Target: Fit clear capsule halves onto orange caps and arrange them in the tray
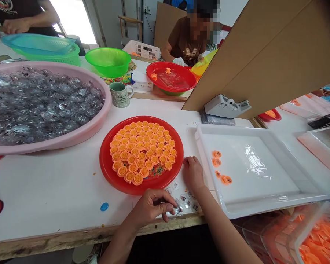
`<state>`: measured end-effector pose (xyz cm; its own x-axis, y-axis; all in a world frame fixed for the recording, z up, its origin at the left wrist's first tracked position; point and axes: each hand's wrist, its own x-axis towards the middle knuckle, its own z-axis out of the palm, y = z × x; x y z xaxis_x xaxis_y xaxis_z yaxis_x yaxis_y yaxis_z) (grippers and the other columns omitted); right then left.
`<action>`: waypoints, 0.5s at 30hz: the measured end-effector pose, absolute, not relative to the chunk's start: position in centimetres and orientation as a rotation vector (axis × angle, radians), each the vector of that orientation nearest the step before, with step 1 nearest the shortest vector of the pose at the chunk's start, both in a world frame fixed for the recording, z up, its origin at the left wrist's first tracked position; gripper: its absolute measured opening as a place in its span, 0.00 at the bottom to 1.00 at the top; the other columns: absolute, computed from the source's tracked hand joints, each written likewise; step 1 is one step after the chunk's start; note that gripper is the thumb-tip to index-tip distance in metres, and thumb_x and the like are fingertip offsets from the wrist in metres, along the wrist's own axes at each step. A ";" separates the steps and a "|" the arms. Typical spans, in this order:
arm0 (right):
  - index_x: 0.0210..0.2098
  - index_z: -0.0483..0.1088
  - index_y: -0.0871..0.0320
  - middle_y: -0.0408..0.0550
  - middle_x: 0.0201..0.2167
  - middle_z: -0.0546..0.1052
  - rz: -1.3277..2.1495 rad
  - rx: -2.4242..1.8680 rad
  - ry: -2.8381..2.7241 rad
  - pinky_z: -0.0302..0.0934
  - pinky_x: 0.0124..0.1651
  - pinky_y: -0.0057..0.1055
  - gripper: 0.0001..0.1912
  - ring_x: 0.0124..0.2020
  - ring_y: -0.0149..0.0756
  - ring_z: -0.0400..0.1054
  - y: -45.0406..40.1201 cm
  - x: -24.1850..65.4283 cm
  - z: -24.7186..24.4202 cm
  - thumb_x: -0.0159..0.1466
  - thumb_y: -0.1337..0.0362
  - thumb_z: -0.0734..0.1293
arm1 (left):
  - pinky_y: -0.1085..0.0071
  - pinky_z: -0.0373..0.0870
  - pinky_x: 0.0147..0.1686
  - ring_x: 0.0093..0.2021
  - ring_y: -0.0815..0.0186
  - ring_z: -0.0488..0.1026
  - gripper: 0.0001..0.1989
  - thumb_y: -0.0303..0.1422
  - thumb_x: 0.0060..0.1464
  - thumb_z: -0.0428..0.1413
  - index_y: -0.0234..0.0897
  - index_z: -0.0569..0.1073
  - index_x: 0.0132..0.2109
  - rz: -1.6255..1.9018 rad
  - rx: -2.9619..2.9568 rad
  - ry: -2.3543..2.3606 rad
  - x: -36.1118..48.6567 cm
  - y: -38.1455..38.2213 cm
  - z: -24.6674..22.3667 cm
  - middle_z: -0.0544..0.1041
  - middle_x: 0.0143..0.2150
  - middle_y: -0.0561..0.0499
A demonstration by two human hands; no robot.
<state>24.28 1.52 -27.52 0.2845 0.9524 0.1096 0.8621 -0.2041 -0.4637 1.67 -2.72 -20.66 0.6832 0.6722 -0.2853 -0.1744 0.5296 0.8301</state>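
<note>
Low over the table's front edge, my left hand (155,208) has its thumb and forefinger brought together above a cluster of clear plastic discs (186,201) with small printed pictures. Whether a disc is between those fingertips is hard to see. My right hand (194,175) rests on the table with curled fingers, between the red round tray (106,165) and the white tray (209,161); its fingertips are largely hidden. Small orange cup-shaped pieces (140,145) with yellowish centres fill most of the red tray. Several orange pieces with printed tops (216,162) lie at the white tray's left side.
A large pink basin (106,106) of clear plastic pieces stands left. Behind are a green mug (120,97), a green basin (108,60) and another red tray (173,79). A tape dispenser (222,106) sits before a cardboard panel (253,58). Two people work across the table.
</note>
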 end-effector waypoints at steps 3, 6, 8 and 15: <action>0.34 0.69 0.59 0.53 0.34 0.71 0.262 -2.116 -1.644 0.57 0.41 0.36 0.10 0.38 0.41 0.63 1.0 23.5 -27.5 0.63 0.72 0.57 | 0.75 0.74 0.23 0.31 0.64 0.75 0.12 0.38 0.46 0.66 0.32 0.80 0.33 0.557 0.857 0.650 1.8 -2.8 -20.9 0.75 0.29 0.48; 0.30 0.66 0.57 0.52 0.31 0.69 0.263 -2.086 -1.630 0.57 0.40 0.37 0.10 0.36 0.42 0.62 0.6 23.0 -27.2 0.62 0.72 0.57 | 0.75 0.74 0.22 0.28 0.65 0.76 0.14 0.39 0.43 0.67 0.31 0.80 0.31 0.567 0.831 0.678 1.8 -3.1 -21.1 0.76 0.28 0.47; 0.27 0.64 0.56 0.51 0.29 0.68 0.271 -2.065 -1.596 0.57 0.37 0.38 0.09 0.33 0.43 0.62 0.3 22.9 -26.8 0.62 0.71 0.57 | 0.75 0.73 0.21 0.25 0.67 0.74 0.14 0.39 0.42 0.68 0.31 0.80 0.31 0.559 0.837 0.704 1.8 -3.3 -21.2 0.76 0.28 0.48; 0.25 0.62 0.54 0.44 0.21 0.69 0.406 -1.909 -1.501 0.56 0.26 0.33 0.11 0.23 0.39 0.64 4.1 23.2 -21.3 0.62 0.60 0.57 | 0.74 0.70 0.28 0.30 0.66 0.75 0.14 0.40 0.38 0.69 0.35 0.82 0.32 0.485 0.914 0.774 1.8 -3.2 -22.9 0.78 0.30 0.48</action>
